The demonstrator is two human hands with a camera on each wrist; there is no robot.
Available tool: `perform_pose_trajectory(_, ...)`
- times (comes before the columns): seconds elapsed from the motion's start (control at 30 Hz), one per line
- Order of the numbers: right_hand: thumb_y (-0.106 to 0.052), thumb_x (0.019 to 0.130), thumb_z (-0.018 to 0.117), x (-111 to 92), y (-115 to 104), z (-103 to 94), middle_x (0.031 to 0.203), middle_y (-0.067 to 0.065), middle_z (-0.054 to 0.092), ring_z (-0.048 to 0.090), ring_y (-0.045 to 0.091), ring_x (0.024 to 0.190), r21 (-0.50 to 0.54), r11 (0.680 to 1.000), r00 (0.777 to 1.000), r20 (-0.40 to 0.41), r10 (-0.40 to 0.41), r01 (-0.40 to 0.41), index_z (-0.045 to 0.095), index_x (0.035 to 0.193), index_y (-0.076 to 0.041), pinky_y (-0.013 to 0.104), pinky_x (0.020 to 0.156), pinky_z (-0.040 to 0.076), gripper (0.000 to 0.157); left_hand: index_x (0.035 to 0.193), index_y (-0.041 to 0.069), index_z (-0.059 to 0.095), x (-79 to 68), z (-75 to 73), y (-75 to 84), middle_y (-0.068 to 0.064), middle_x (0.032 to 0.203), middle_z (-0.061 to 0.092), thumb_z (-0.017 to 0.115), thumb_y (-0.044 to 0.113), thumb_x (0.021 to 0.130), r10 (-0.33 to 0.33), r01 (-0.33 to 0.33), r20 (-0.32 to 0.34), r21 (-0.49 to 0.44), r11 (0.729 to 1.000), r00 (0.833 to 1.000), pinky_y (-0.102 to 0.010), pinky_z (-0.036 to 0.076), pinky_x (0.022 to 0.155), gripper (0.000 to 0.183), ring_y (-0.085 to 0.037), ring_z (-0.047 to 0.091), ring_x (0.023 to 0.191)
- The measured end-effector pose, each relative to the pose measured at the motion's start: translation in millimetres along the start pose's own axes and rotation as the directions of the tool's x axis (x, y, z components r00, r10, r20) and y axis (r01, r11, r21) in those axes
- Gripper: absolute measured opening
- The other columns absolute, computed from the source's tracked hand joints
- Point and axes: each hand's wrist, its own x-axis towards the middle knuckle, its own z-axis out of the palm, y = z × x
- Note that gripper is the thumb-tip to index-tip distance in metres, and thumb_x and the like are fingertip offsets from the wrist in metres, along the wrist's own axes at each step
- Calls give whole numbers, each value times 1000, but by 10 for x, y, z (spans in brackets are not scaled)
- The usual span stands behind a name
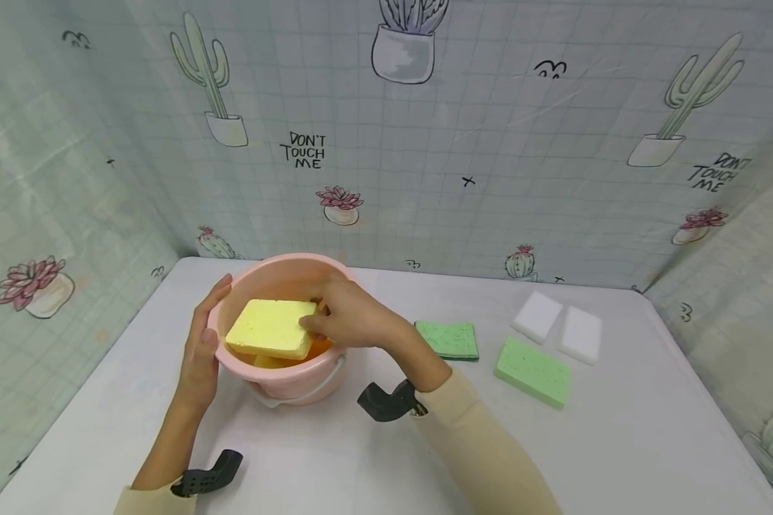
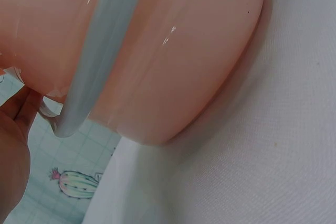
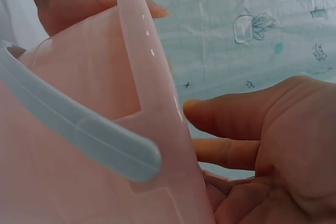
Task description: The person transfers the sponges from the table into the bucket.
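Observation:
A pink bucket [image 1: 283,383] with a pale grey handle [image 2: 107,51] stands upright at the left of the table. My left hand [image 1: 201,350] rests against the outside of its left wall, fingers straight and fingertips at the rim. Inside the bucket, a yellow sponge [image 1: 270,325] lies tilted near the rim. My right hand [image 1: 351,315] reaches over the bucket's right rim and pinches the right end of this sponge, thumb on its near side. Under it show more yellow and something orange [image 1: 321,348]. In the right wrist view the bucket wall hides the sponge.
Right of the bucket lies a green sponge pad [image 1: 447,338] with a darker underside. Farther right are a light green sponge [image 1: 533,372] and two white sponge blocks [image 1: 537,316]. A cactus-print curtain [image 1: 386,143] hangs behind and beside the white table [image 1: 644,429].

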Motion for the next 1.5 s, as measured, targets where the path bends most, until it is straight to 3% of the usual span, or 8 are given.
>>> perform_pose_trajectory(0.17,-7,90,64,3,5,5,67,1,52,48,9,58,-10,1000,1000,6,3,-3,64,92,-3,16,54,39,5,147,11,35,1,10,-6,-4,156,23,42,39,95,-17,17,-5,7,1000,1000,-22,32,105,59,-24,19,142)
perform_pose_trajectory(0.37,-11,85,72,-2,7,16,83,-1,63,55,11,67,-18,999,999,2,38,-38,67,104,-3,18,62,46,21,147,11,35,-1,9,-11,-4,156,23,41,39,96,-19,19,-7,20,1000,1000,-25,30,107,59,-25,18,142)
perform_pose_trajectory(0.6,-13,81,76,5,20,28,73,0,57,52,13,67,-29,999,999,4,44,-44,65,89,-6,20,62,45,15,147,10,35,-11,1,-23,-4,156,22,41,39,96,-9,9,-1,12,1000,1000,-26,30,108,59,-24,18,142)
perform_pose_trajectory(1.03,-13,84,73,14,28,67,84,-3,63,57,11,77,-64,992,994,-19,105,-106,69,99,-6,18,68,49,18,147,13,35,-26,-3,-36,-1,156,24,42,41,95,-32,32,-7,16,999,999,-27,31,107,60,-24,19,142)
perform_pose_trajectory(1.23,-11,84,72,11,18,57,83,-2,63,56,12,74,-73,988,991,-24,134,-135,70,99,-5,19,64,48,16,147,15,36,-27,5,-24,1,155,24,43,41,94,-52,52,-10,14,999,999,-27,32,106,59,-23,19,142)
perform_pose_trajectory(1.33,-9,85,70,8,22,46,79,-1,64,55,12,67,-66,988,990,-26,136,-138,71,95,-5,19,59,47,11,147,15,36,-23,-1,-28,2,155,24,44,42,94,-51,51,-8,11,999,999,-30,31,108,59,-23,19,142)
perform_pose_trajectory(1.5,0,83,67,22,28,60,81,2,65,56,13,72,-62,992,993,-28,113,-114,71,91,-4,19,61,47,10,146,15,37,-24,-21,-42,2,156,24,43,41,95,-46,46,-2,11,999,999,-38,25,111,58,-21,17,142)
